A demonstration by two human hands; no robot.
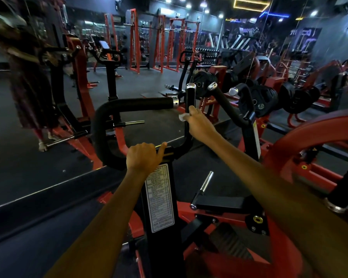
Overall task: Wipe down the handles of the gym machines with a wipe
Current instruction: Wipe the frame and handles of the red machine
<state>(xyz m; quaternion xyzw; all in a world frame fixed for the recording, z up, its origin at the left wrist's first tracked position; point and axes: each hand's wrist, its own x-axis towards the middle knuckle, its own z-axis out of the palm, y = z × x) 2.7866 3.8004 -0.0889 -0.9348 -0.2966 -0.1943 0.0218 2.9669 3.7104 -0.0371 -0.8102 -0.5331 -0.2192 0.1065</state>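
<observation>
A black curved handlebar (133, 105) with silver end caps tops the red and black gym machine in front of me. Its upright black handle (189, 97) rises at the centre. My right hand (198, 125) is wrapped round this upright handle, pressing a small white wipe (182, 117) against it; most of the wipe is hidden under the fingers. My left hand (144, 157) grips the bar's lower middle section, just above the machine's white instruction label (159, 197), with the thumb stretched along the bar.
A second black handle pair (229, 101) stands to the right, with loaded weight plates (265, 97) behind it. A chrome peg (205, 183) sticks up below my right arm. A person (28, 87) stands at the far left. Red racks (149, 43) line the back.
</observation>
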